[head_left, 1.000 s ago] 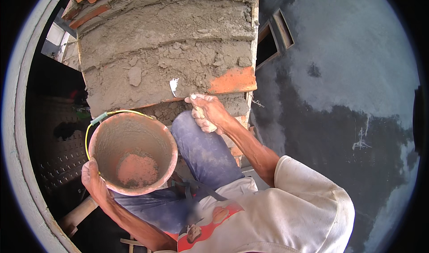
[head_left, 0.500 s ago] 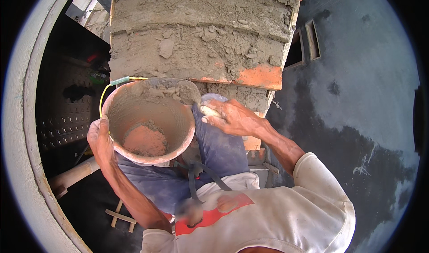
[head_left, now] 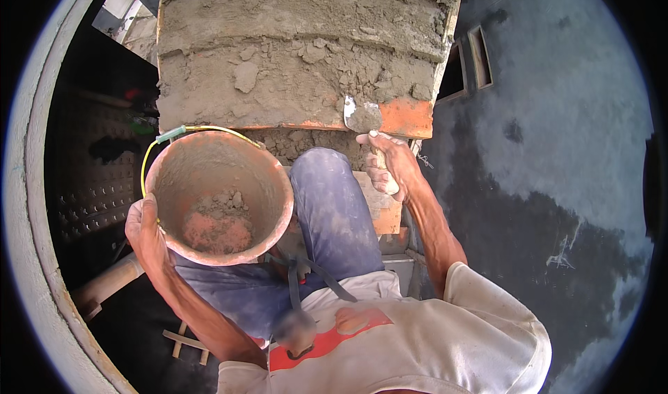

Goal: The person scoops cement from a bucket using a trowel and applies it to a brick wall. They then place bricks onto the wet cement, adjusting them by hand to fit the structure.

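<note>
My left hand [head_left: 145, 227] grips the rim of an orange bucket [head_left: 278, 220] that tilts toward me over my lap. Grey mortar coats its inside, and a small heap of mortar [head_left: 226, 206] lies at the bottom. A yellow wire handle with a green grip [head_left: 171, 134] rests along the far rim. My right hand [head_left: 387, 163] is closed around the pale handle of a trowel [head_left: 363, 115]. Its mortar-smeared blade touches the lower edge of the mortar-covered step [head_left: 278, 95], beside a bare patch of orange brick [head_left: 407, 118].
More mortar-coated steps rise ahead. A grey plastered wall [head_left: 557, 150] with dark patches and narrow openings stands to the right. On the left, a pale curved edge [head_left: 35, 206] borders a dark drop, with a wooden pole [head_left: 111, 282] and a small wooden frame [head_left: 186, 342] below.
The trowel has left the bucket's mouth and moved right and forward to the step's edge. The bucket has shifted slightly left and down, still in my left hand.
</note>
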`<action>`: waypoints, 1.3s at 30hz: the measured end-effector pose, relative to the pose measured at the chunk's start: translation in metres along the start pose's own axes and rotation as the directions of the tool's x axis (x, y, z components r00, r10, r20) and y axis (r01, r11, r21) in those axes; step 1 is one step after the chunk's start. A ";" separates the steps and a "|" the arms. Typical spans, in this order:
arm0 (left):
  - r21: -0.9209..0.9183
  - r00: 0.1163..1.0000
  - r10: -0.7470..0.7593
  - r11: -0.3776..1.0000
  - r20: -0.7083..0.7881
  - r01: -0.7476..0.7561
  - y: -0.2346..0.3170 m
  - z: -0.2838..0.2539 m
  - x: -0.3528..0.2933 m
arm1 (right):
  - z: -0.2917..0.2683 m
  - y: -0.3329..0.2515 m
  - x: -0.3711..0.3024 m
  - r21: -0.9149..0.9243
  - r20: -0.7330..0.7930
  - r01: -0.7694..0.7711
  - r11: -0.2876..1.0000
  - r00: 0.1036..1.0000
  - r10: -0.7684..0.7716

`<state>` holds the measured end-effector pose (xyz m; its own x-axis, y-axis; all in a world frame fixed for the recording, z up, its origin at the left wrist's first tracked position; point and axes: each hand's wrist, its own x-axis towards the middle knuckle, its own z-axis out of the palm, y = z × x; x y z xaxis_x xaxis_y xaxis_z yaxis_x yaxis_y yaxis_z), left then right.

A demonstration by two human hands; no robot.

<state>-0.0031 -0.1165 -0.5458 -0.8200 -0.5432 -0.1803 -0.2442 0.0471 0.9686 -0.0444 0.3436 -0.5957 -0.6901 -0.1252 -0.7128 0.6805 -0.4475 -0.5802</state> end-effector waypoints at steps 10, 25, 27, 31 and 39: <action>0.055 1.000 0.014 0.998 0.009 -0.014 -0.002 -0.001 0.002 | -0.016 -0.004 -0.029 -0.337 0.029 0.055 0.940 0.998 -0.048; 0.115 0.997 0.064 0.991 0.035 -0.068 0.004 0.015 0.006 | -0.008 -0.030 0.015 -0.582 0.023 0.176 0.794 0.979 -0.200; 0.131 0.997 0.054 0.989 0.054 -0.061 0.005 0.016 0.013 | 0.000 -0.041 0.030 -0.553 0.049 0.235 0.799 0.967 -0.250; 0.143 0.999 0.002 0.990 0.053 -0.010 0.016 0.025 0.012 | 0.013 -0.038 -0.005 -0.836 0.048 0.164 0.524 0.973 -0.227; 0.026 0.994 -0.011 1.000 0.112 0.008 0.004 0.012 0.017 | 0.024 0.033 -0.048 -0.633 0.388 0.466 0.618 0.882 -0.267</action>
<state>-0.0242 -0.1155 -0.5475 -0.8703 -0.4460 -0.2089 -0.2643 0.0649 0.9623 0.0058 0.3136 -0.5711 -0.8860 -0.3344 -0.3212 0.2555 0.2259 -0.9401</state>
